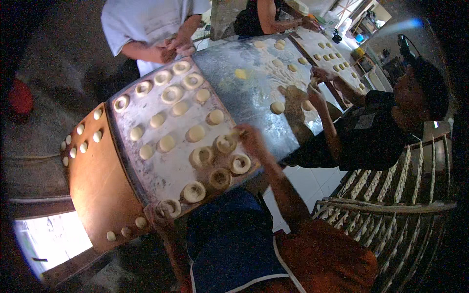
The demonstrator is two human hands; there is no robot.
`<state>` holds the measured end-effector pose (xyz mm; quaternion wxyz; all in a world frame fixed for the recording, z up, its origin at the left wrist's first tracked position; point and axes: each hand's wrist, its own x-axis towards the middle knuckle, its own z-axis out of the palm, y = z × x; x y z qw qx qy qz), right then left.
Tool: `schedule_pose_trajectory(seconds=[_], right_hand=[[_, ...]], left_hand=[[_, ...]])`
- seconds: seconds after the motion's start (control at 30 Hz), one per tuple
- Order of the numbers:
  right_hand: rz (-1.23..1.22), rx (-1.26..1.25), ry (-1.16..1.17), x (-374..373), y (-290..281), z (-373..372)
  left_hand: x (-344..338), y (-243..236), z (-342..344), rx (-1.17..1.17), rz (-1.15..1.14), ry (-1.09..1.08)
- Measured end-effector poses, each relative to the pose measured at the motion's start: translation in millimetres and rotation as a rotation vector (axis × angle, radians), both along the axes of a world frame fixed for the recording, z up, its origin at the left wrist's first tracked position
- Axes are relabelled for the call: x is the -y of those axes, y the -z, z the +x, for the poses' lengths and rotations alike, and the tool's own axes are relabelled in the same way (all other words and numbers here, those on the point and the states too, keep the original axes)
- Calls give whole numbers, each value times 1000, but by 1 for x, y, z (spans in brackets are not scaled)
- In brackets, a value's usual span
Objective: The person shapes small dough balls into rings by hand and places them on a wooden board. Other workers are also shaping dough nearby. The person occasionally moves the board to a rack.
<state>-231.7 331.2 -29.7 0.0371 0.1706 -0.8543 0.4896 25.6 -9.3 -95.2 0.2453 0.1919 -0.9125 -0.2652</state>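
Right hand (251, 139) and nearest dough ring (221, 148): the hand, motion-blurred, is partly curled at the tray's right edge, just beside the ring; whether it grips anything cannot be told. Left hand (159, 217), dim, lies at the left side of another dough ring (175, 207) in the tray's near corner; its opening and any hold cannot be told. Both rings lie on a floured tray (181, 161), within a near group of six hollowed pieces. Six more form a far group, and eight rounded dough pieces (180, 108) occupy the middle. Left of the tray, a brown board (100, 180) bears small dough balls (97, 136) at its far and near ends. To the right, a floured metal tabletop (234, 95) carries scattered dough pieces (277, 107) and a yellow patch (240, 73). Around the table are a co-worker in a white shirt (146, 29), hands together above the tray's far edge; a co-worker in dark clothing (364, 129) at the right, hands raised over the tabletop; and a third person (267, 17) at the far side. At lower right, a rack (386, 207) holds rows of pale pieces.
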Motion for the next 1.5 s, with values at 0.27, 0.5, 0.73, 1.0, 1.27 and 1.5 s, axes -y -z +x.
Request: schedule_pose_trajectory(seconds=[0.27,0.5,0.73,1.0,1.27,1.5], right_hand=[[438,73,406,-151,45,-81],[-105,368,214,-152,28,-66],[-624,541,14,-101,-18,-10],[-431,451,-107,-62,-39,1],[-767,873,-282,-19,-28,1],[-1064,803,-58,38,54,21]], left_hand=[[-84,-78,-88,85,54,22],[-218,-73,-190,24,606,491],[-271,-88,-236,331,914,532],[-249,-103,-217,78,675,492],[-192,-79,-191,115,1052,631],[-160,-44,-184,-251,1856,137]])
